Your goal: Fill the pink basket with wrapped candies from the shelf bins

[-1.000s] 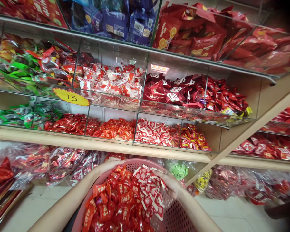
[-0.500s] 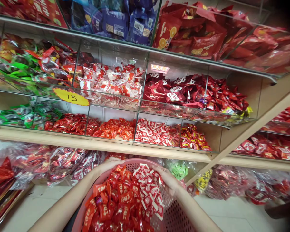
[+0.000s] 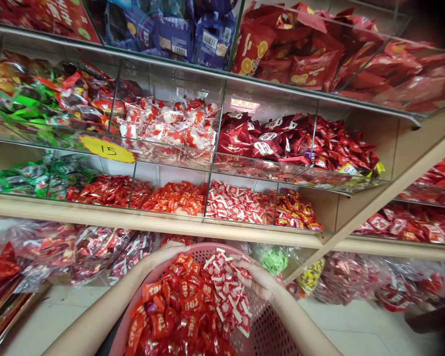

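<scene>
In front of me is a pink perforated plastic basket [image 3: 270,321]. My left hand [image 3: 170,251] is closed on its far left rim, fingertips partly hidden. Orange-red wrapped candies [image 3: 185,301] fill the left and middle of the basket. Red-and-white wrapped candies [image 3: 228,296] lie heaped on its right side. My right hand [image 3: 254,277] reaches over the right rim, its fingers curled around a few of these red-and-white candies at the top of the heap.
Glass-fronted shelf bins hold red-and-white candies [image 3: 232,205], orange-red candies [image 3: 176,198] and other wrapped sweets. A yellow price tag [image 3: 107,149] reads 15. Below the wooden shelf edge [image 3: 163,225] are bagged sweets [image 3: 100,247]. A slanting wooden post [image 3: 404,178] stands at the right.
My right hand has moved left from the basket's right rim onto the red-and-white candies, its fingers now among them. My left hand stays on the rim.
</scene>
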The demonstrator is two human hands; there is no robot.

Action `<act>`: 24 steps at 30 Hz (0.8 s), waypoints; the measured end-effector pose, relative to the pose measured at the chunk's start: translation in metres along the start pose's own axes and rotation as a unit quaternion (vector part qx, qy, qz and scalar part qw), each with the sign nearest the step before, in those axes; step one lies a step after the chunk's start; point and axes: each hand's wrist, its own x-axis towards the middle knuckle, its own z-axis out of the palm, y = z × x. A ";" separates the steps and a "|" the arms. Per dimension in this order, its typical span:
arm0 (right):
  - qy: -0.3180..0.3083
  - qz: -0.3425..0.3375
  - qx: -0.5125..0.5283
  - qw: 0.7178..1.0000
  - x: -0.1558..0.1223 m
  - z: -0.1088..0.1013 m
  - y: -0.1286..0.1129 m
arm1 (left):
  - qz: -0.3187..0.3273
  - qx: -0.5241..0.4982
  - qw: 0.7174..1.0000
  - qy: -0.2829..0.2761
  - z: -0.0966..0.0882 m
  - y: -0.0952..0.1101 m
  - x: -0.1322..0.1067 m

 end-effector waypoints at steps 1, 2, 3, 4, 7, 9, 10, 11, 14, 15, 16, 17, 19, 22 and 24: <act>-0.004 0.002 0.010 1.000 0.000 0.000 0.000 | 0.002 -0.003 1.000 0.002 0.000 0.000 0.000; -0.004 0.003 0.020 1.000 0.000 0.000 0.000 | 0.004 -0.008 1.000 0.004 0.000 -0.001 0.000; 0.003 0.004 0.031 1.000 0.001 0.000 0.000 | 0.006 -0.014 1.000 0.004 0.001 -0.002 0.000; 0.014 0.002 0.042 0.999 0.001 -0.001 0.000 | 0.006 -0.022 1.000 0.003 0.001 -0.003 0.001; 0.052 -0.005 0.066 0.996 0.002 -0.003 -0.001 | 0.006 -0.033 0.999 -0.003 0.001 -0.006 0.002; 0.055 -0.001 0.059 0.997 0.002 -0.003 -0.001 | 0.007 -0.032 0.999 -0.003 0.000 -0.007 0.002; 0.048 0.007 0.050 0.998 0.002 -0.003 -0.002 | 0.005 -0.029 1.000 -0.002 0.000 -0.007 0.002; 0.038 0.018 0.041 0.998 0.002 -0.003 -0.002 | 0.002 -0.025 1.000 -0.001 0.000 -0.006 0.002; 0.020 0.037 0.020 0.999 0.002 -0.003 -0.001 | 0.000 -0.005 1.000 0.004 -0.001 -0.004 0.001; 0.028 0.033 0.011 0.999 0.003 -0.002 0.000 | 0.002 0.001 1.000 0.008 -0.001 -0.003 0.000; 0.038 0.029 -0.001 0.999 0.003 -0.002 0.002 | 0.003 0.007 1.000 0.011 -0.001 -0.003 0.000; 0.047 0.024 -0.017 0.998 0.004 -0.002 0.003 | 0.004 0.010 1.000 0.014 -0.001 -0.003 0.000; 0.054 0.019 -0.048 0.997 0.004 -0.001 0.006 | 0.004 0.013 1.000 0.014 -0.001 -0.004 0.001; 0.073 -0.003 -0.090 0.993 0.003 0.002 0.006 | 0.013 0.001 1.000 0.006 0.000 -0.008 0.002; 0.099 -0.032 -0.119 0.987 0.004 0.007 0.004 | 0.019 -0.006 1.000 0.000 0.000 -0.010 0.003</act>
